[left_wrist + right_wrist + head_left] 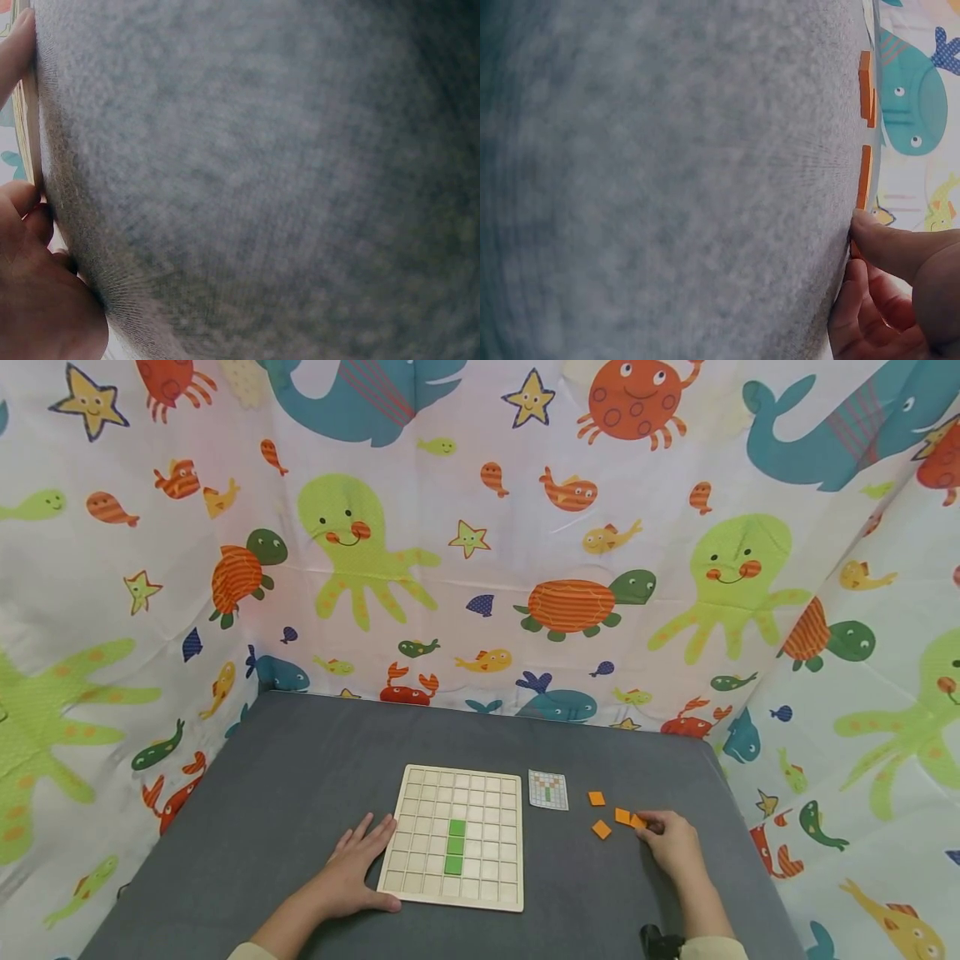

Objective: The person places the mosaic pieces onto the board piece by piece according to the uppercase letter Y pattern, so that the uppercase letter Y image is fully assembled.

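Note:
A pale wooden grid board point(495, 835) lies on the table, with green square tiles point(455, 846) in a short column on it. My left hand point(348, 868) rests at the board's lower left corner, fingers spread along the left side and thumb by the front edge. In the left wrist view, fingers point(15, 52) touch the board's rim. To the right, my right hand point(671, 839) pinches an orange square tile point(637, 821) between thumb and fingers, low at the table. Other orange tiles point(602, 830) lie just left of it; their edges point(865, 176) show in the right wrist view.
A small card point(548, 790) with a printed grid pattern in orange and green lies right of the board. The grey table point(315, 760) is enclosed by a sea-animal printed curtain point(450, 577) at the back and sides.

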### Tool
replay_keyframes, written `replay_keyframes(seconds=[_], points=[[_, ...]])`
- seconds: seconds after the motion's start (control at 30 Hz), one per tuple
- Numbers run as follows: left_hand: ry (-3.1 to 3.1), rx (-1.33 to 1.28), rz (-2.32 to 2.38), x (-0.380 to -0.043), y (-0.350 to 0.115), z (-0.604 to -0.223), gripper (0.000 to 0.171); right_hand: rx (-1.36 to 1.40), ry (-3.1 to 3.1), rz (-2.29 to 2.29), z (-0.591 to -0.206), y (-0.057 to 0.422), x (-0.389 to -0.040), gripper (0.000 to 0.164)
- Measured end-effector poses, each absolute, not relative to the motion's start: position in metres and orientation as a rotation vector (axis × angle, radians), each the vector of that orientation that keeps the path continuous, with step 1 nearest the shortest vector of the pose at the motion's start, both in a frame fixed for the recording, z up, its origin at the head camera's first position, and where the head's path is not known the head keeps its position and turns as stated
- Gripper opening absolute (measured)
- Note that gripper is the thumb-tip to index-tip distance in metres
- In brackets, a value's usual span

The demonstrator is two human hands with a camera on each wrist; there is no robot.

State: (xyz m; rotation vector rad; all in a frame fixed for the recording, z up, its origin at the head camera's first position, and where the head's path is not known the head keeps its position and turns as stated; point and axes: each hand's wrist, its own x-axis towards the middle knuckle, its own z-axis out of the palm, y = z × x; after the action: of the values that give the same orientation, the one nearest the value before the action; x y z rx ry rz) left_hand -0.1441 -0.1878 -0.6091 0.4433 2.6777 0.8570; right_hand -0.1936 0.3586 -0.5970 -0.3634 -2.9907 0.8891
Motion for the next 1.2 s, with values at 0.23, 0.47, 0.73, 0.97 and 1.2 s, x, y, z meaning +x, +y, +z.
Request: replay_keyframes(seconds=[0.23, 0.47, 0.73, 0.97, 1.2], points=[[2.677, 0.427, 0.839, -0.144, -0.188, -0.609, 0.129, -0.352, -3.015, 0.844, -0.591, 0.357, -0.191, 0.029], [2.678, 0.421, 0.839, -0.144, -0.187, -0.608, 0.13, -0.269, -2.964, 0.83, -0.574, 0.338, -0.183, 0.027], [2.67, 0.429, 0.841, -0.144, -0.187, -0.611, 0.13, -0.165, -2.952, 0.886, -0.557, 0.304, -0.183, 0.028], [2.655, 0.42, 0.853, -0.144, -0.187, -0.612, 0.129, -0.056, -2.904, 0.905, -0.552, 0.279, -0.188, 0.029], [2.672, 0.429, 0.844, -0.145, -0.187, -0.61, 0.129, 0.057, -2.846, 0.932, -0.551, 0.259, -0.193, 0.026]])
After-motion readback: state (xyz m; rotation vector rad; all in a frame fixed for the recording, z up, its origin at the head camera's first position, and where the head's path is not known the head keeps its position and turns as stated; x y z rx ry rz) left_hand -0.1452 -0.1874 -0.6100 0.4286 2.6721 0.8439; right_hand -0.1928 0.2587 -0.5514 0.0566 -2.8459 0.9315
